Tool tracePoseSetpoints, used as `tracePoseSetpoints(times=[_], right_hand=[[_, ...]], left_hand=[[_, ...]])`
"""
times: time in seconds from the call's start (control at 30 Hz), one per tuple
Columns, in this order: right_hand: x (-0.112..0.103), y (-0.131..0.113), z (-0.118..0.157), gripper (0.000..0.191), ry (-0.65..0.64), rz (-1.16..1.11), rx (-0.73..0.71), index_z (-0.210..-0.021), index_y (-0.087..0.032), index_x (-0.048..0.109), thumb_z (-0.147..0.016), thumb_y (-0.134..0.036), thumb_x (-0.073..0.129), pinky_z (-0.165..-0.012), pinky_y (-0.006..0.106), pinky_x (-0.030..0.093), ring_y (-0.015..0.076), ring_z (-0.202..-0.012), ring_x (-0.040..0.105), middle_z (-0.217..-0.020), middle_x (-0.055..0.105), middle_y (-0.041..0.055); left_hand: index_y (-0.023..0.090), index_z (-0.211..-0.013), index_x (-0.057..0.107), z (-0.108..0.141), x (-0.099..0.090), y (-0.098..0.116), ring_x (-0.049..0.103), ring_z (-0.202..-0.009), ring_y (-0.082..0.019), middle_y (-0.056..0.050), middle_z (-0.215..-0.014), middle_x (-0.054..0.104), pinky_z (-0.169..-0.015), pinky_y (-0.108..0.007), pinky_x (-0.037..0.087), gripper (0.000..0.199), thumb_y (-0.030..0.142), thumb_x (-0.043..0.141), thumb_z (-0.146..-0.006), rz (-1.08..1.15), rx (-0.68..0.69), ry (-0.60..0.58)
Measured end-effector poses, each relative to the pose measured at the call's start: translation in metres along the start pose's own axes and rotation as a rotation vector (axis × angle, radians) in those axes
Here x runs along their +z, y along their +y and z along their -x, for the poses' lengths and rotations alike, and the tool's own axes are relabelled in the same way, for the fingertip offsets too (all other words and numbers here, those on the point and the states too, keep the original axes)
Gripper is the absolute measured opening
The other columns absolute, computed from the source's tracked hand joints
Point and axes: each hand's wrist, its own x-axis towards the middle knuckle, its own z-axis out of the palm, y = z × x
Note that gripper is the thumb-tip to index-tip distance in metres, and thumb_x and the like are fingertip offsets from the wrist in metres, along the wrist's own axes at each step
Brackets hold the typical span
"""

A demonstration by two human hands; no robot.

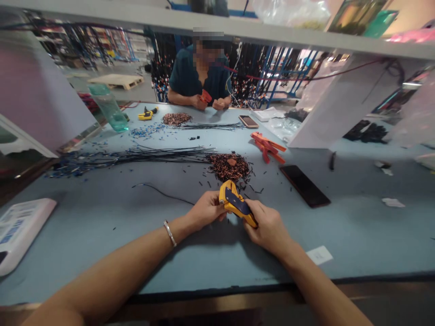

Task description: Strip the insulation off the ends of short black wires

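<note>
My right hand point(268, 226) is wrapped round the handle of a yellow and dark blue wire stripper point(234, 201), its head pointing up and to the left. Close against that head, my left hand point(207, 209) pinches a thin black wire point(166, 194), which trails away leftward over the table. The wire's end at the tool is hidden by my fingers and the stripper. Just beyond the tool lies a heap of short black and copper-coloured offcuts point(229, 168). A bundle of long black wires with blue ends point(146, 155) stretches left from the heap.
Across the table point(102, 253) a person point(200, 77) holds a red tool. Red-orange tools point(268, 147) and a black phone point(304, 185) lie to the right. A green bottle point(110, 108) stands at back left, a white device point(25, 231) at left. A shelf point(217, 27) crosses overhead.
</note>
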Motion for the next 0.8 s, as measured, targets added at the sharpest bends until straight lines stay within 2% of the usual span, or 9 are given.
tracePoseSetpoints(times=[0.13, 0.23, 0.33, 0.4, 0.47, 0.6, 0.7, 0.8], right_hand=[[0.003, 0.003, 0.002, 0.039, -0.002, 0.019, 0.01, -0.112, -0.014, 0.051, -0.073, -0.011, 0.047, -0.062, 0.035, 0.056, 0.0269, -0.074, 0.069, -0.088, 0.07, 0.0129], [0.002, 0.005, 0.003, 0.037, 0.006, 0.024, 0.017, -0.111, -0.014, 0.053, -0.074, -0.012, 0.048, -0.06, 0.035, 0.056, 0.0273, -0.072, 0.069, -0.086, 0.07, 0.0131], [-0.002, 0.005, 0.001, 0.035, 0.064, -0.016, 0.089, -0.112, -0.015, 0.053, -0.078, -0.018, 0.051, -0.067, 0.037, 0.056, 0.0281, -0.08, 0.069, -0.093, 0.069, 0.014], [-0.007, 0.005, 0.001, 0.035, 0.141, -0.101, 0.209, -0.113, -0.018, 0.054, -0.079, -0.022, 0.054, -0.075, 0.039, 0.056, 0.0277, -0.085, 0.067, -0.097, 0.068, 0.0126], [-0.012, 0.006, 0.001, 0.034, 0.212, -0.263, 0.365, -0.112, -0.02, 0.055, -0.079, -0.026, 0.059, -0.079, 0.041, 0.054, 0.0266, -0.086, 0.066, -0.096, 0.067, 0.0097], [-0.018, 0.012, 0.003, 0.029, 0.344, -0.819, 0.619, -0.106, -0.021, 0.057, -0.079, -0.029, 0.062, -0.08, 0.042, 0.055, 0.023, -0.08, 0.065, -0.092, 0.065, 0.0064], [-0.02, 0.021, 0.003, 0.025, 0.391, -1.172, 0.703, -0.106, -0.02, 0.058, -0.082, -0.028, 0.053, -0.079, 0.046, 0.055, 0.0223, -0.077, 0.065, -0.09, 0.064, 0.0069], [-0.024, 0.032, 0.003, 0.027, 0.341, -1.344, 0.741, -0.102, -0.02, 0.061, -0.085, -0.031, 0.043, -0.076, 0.051, 0.056, 0.0248, -0.075, 0.065, -0.087, 0.065, 0.0091]], left_hand=[[0.015, -0.053, 0.051, 0.0, 0.0, -0.002, 0.038, -0.04, -0.006, 0.004, -0.043, 0.045, -0.044, -0.019, 0.032, 0.053, 0.063, 0.063, -0.071, -0.028, 0.007, 0.014], [0.014, -0.057, 0.056, 0.001, 0.0, -0.004, 0.04, -0.041, -0.007, 0.004, -0.045, 0.046, -0.043, -0.019, 0.033, 0.048, 0.059, 0.063, -0.074, -0.08, 0.048, 0.064], [0.014, -0.072, 0.067, 0.0, -0.003, -0.008, 0.051, -0.053, -0.011, -0.001, -0.058, 0.06, -0.051, -0.02, 0.04, 0.031, 0.043, 0.06, -0.08, -0.244, 0.155, 0.264], [0.016, -0.079, 0.071, -0.001, -0.007, -0.01, 0.058, -0.067, -0.015, -0.004, -0.074, 0.069, -0.063, -0.023, 0.045, 0.022, 0.034, 0.058, -0.082, -0.387, 0.211, 0.422], [0.018, -0.083, 0.072, -0.002, -0.013, -0.013, 0.06, -0.073, -0.016, -0.005, -0.08, 0.071, -0.069, -0.024, 0.045, 0.019, 0.03, 0.057, -0.082, -0.484, 0.216, 0.524], [0.016, -0.082, 0.07, -0.005, -0.022, -0.014, 0.053, -0.057, -0.013, 0.0, -0.062, 0.063, -0.058, -0.021, 0.041, 0.021, 0.032, 0.055, -0.082, -0.501, 0.141, 0.601], [0.016, -0.076, 0.068, -0.006, -0.022, -0.012, 0.049, -0.053, -0.011, 0.002, -0.056, 0.057, -0.053, -0.02, 0.038, 0.022, 0.032, 0.054, -0.08, -0.5, 0.138, 0.58], [0.016, -0.076, 0.067, -0.006, -0.019, -0.011, 0.048, -0.051, -0.011, 0.003, -0.055, 0.056, -0.052, -0.02, 0.036, 0.02, 0.03, 0.054, -0.079, -0.501, 0.147, 0.581]])
